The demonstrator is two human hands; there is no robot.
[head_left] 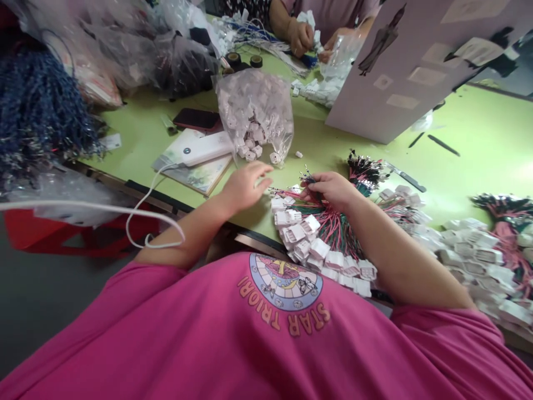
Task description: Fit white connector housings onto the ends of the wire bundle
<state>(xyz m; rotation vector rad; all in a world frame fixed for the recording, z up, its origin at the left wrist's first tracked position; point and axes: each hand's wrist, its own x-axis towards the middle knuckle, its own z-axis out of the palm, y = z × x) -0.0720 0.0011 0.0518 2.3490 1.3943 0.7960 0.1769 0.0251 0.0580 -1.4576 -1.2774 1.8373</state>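
My right hand [331, 190] is closed around the ends of thin wires [306, 179], whose metal tips stick out past the fingertips. Below it, pink and green wires [339, 230] run down to several white plastic connectors [310, 239] at the table's front edge. My left hand [249, 184] hovers just in front of a clear plastic bag [260, 111] full of small white connector housings. Its thumb and fingers are apart, and nothing shows between them. One loose white housing [298, 154] lies on the green table right of the bag.
Left of the bag are a white power bank [208, 149] with a white cable, a booklet [195, 175] and a phone [196, 119]. A blue wire bundle [39, 105] hangs far left. More connector harnesses [478, 250] lie right. Beyond a white panel [375, 83], another person's hands [300, 38] handle connectors.
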